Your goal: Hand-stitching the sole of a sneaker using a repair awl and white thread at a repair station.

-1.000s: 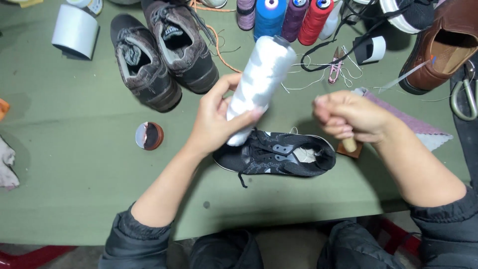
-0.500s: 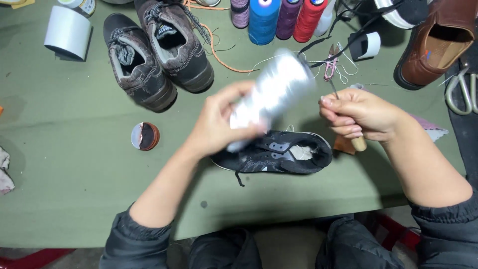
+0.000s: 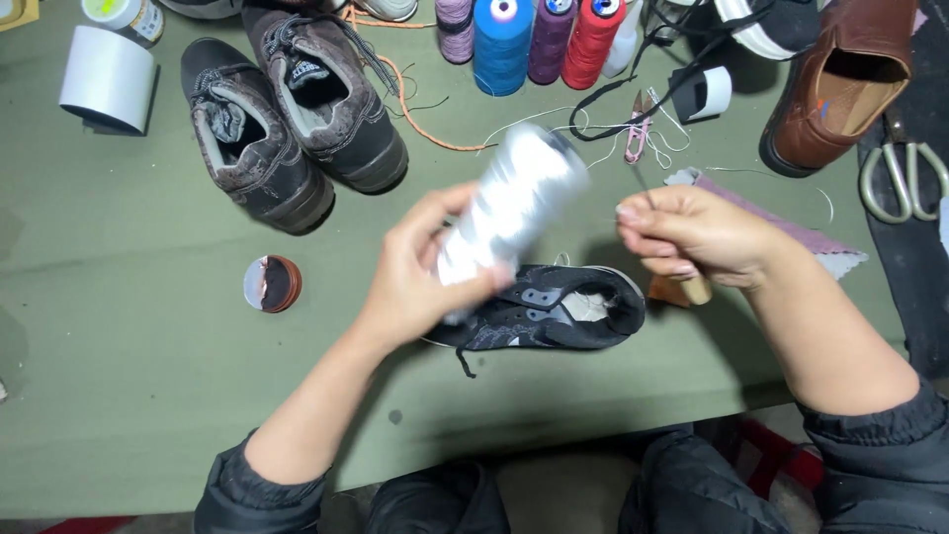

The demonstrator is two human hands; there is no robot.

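My left hand (image 3: 410, 272) grips a large white spool of thread (image 3: 514, 203), held tilted above the table and blurred by motion. My right hand (image 3: 692, 235) is closed around a wooden-handled awl (image 3: 695, 289), its thin metal tip (image 3: 641, 178) pointing up, fingers pinched near the spool's top. Below both hands a small black sneaker (image 3: 554, 314) lies on its side on the green table (image 3: 148, 376).
A pair of worn brown shoes (image 3: 287, 119) stands at the back left, next to a grey roll (image 3: 109, 79). Thread spools in blue (image 3: 502, 44), purple and red stand at the back. A brown leather shoe (image 3: 840, 84), scissors (image 3: 905, 178), pink cloth (image 3: 791, 222) and a small round tin (image 3: 272, 284) lie about.
The white spool has tilted over and shifted right and slightly down in my left hand. My right hand stays closed on the awl near the spool's top.
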